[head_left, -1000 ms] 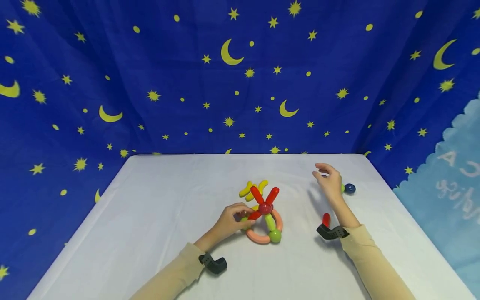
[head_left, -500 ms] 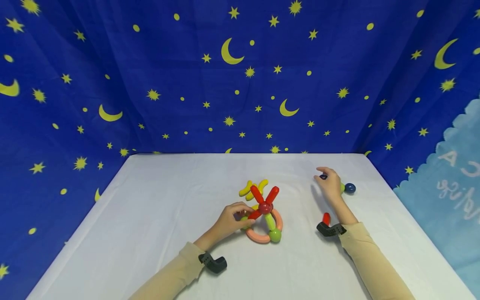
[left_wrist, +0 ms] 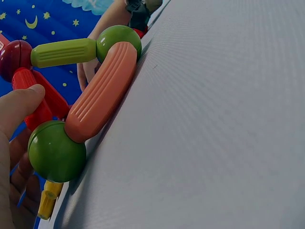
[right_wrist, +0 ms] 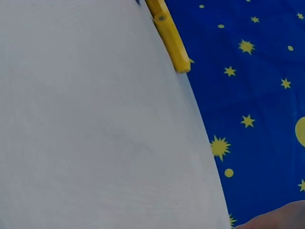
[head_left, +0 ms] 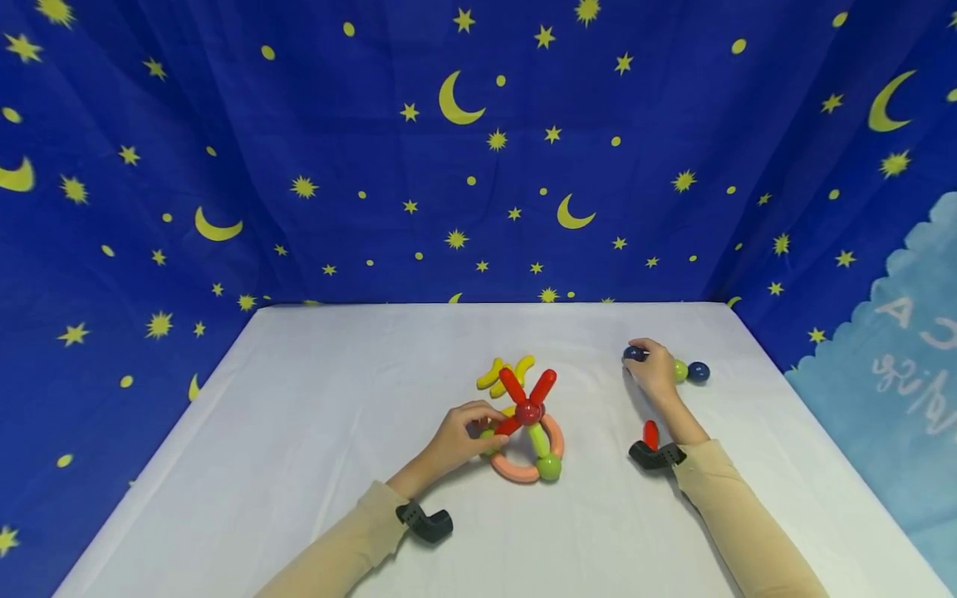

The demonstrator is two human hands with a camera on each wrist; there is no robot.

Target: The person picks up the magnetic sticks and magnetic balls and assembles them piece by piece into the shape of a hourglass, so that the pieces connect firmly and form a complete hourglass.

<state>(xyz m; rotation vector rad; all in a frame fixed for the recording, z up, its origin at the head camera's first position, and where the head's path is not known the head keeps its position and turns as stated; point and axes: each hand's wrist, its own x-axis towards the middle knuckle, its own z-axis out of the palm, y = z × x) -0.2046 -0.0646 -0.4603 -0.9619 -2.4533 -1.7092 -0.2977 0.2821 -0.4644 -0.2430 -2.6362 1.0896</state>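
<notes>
My left hand (head_left: 458, 433) pinches a red rod (left_wrist: 38, 112) of a toy structure, its thumb pressing the rod in the left wrist view. That structure has a base ring of curved salmon rods (head_left: 516, 474) with green balls (head_left: 549, 468). Light green and red rods lean up from it to a dark red ball (head_left: 529, 413), and two red rods (head_left: 547, 385) stick up above. At the table's right side my right hand (head_left: 655, 370) pinches a dark blue ball (head_left: 635, 354) between thumb and fingers. The right wrist view shows only an edge of this hand.
Several yellow curved pieces (head_left: 491, 375) lie behind the structure. A light green ball (head_left: 680, 370) and another dark blue ball (head_left: 699, 373) sit right of the right hand. A loose red rod (head_left: 650, 433) lies by the right wrist camera (head_left: 656, 456). Blue star-patterned cloth (head_left: 374, 166) surrounds the white table (head_left: 299, 399).
My right hand has come down to the dark blue ball and taken hold of it; the ball has shifted slightly left. The left hand and the structure keep their place.
</notes>
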